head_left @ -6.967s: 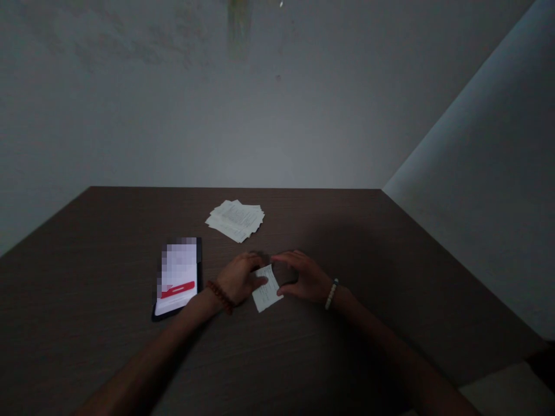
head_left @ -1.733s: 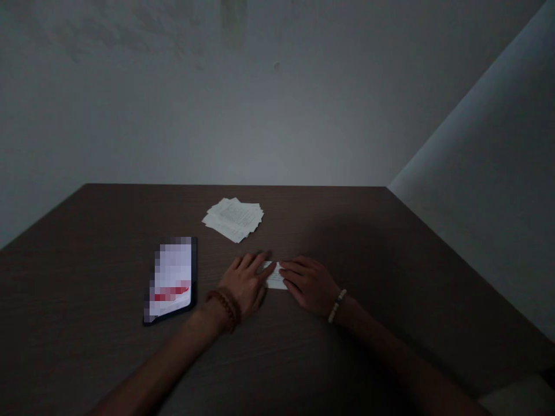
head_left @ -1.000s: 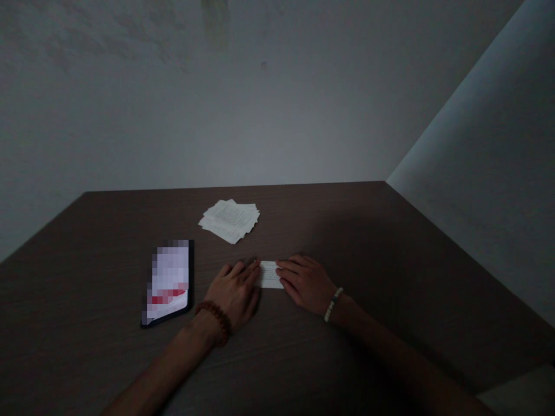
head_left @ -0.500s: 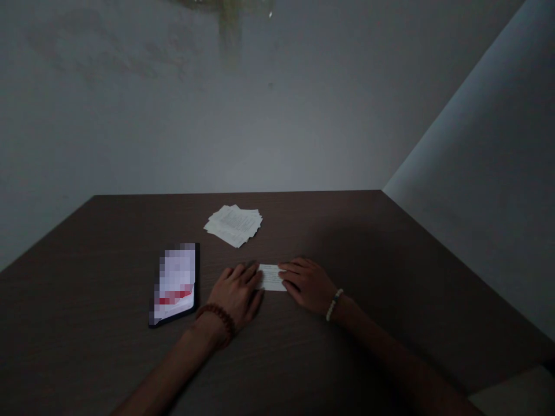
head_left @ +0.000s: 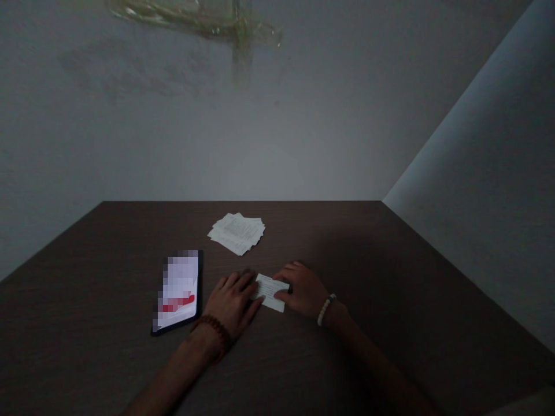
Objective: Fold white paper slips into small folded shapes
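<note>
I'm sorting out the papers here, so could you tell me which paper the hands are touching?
The single folded slip between the left hand and right hand, not the loose pile lying farther back.

No text, label, brand or number is legible. Small white paper slip (head_left: 270,290), centre of frame: faint printed lines, too small and dim to read. Loose stack of white printed sheets (head_left: 236,233), just above centre: grey rows of print, unreadable. Black-framed phone (head_left: 177,290), lower left of centre: screen pixelated, showing only a red bar.
</note>
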`<state>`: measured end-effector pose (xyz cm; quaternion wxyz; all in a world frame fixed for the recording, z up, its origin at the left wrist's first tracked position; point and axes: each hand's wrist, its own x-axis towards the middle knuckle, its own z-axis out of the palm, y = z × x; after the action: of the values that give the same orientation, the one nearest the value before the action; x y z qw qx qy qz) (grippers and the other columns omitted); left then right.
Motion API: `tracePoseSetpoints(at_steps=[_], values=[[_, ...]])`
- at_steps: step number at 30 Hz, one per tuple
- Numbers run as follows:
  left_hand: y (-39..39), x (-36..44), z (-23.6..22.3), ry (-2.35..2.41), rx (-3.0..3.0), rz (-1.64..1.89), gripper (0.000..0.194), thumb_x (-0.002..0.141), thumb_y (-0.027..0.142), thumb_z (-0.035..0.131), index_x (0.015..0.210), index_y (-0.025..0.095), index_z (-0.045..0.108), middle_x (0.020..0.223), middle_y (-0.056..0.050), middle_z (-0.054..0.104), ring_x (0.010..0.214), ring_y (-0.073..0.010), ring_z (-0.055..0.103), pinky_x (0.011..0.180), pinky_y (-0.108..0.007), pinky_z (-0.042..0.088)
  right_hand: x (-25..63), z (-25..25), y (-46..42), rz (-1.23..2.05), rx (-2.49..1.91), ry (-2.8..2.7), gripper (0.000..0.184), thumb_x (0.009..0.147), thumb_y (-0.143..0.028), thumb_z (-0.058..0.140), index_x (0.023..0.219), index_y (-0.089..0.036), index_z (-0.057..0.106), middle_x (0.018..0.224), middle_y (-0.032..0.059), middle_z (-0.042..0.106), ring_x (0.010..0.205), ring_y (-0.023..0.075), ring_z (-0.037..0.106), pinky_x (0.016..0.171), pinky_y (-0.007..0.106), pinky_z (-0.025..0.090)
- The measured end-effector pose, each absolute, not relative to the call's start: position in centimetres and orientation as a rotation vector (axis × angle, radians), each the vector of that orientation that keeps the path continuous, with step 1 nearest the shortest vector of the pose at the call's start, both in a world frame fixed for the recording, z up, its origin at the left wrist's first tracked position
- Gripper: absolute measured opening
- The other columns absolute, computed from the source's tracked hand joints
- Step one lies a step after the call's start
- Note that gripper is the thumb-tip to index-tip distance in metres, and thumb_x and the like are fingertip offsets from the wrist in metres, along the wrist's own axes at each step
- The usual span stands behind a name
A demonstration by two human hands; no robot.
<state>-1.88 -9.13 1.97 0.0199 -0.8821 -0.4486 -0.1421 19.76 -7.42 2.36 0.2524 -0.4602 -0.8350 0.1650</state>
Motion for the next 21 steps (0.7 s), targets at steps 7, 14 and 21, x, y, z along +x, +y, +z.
tracePoseSetpoints(at_steps=[7,14,21], values=[[-9.0,-1.9,2.1,-1.524,-2.717,-0.551,0.037,0.088,0.035,0.050,0.118,0.014,0.058,0.121,-0.014,0.060,0.104,-0.0285,0.053,0.085,-0.044,0.044,19.0,1.6,-7.6,0.657,-1.284,-2.042,0.019,0.074,-0.011,0.066,0.091,-0.020,0.066,0.075,-0.0004,0.062,0.066,0.0126,0.055,0.061,0.024,0.043],[-9.6,-2.1,3.2,-1.853,-2.873,-1.273,0.034,0.085,0.039,0.057,0.111,0.019,0.060,0.108,-0.009,0.065,0.097,-0.0246,0.060,0.084,-0.042,0.049,19.3,2.1,-8.0,0.918,-1.147,-1.767,0.009,0.077,-0.026,0.065,0.077,-0.017,0.066,0.070,0.0000,0.060,0.061,0.0106,0.054,0.057,0.022,0.043],[-10.8,-1.9,4.3,-2.130,-2.912,-2.157,0.028,0.076,0.040,0.067,0.091,0.016,0.068,0.081,-0.006,0.070,0.072,-0.0182,0.064,0.062,-0.028,0.052,19.2,2.5,-8.4,1.198,-0.981,-1.525,0.026,0.080,-0.043,0.061,0.079,-0.016,0.062,0.068,0.0015,0.064,0.060,0.0127,0.060,0.059,0.025,0.049]])
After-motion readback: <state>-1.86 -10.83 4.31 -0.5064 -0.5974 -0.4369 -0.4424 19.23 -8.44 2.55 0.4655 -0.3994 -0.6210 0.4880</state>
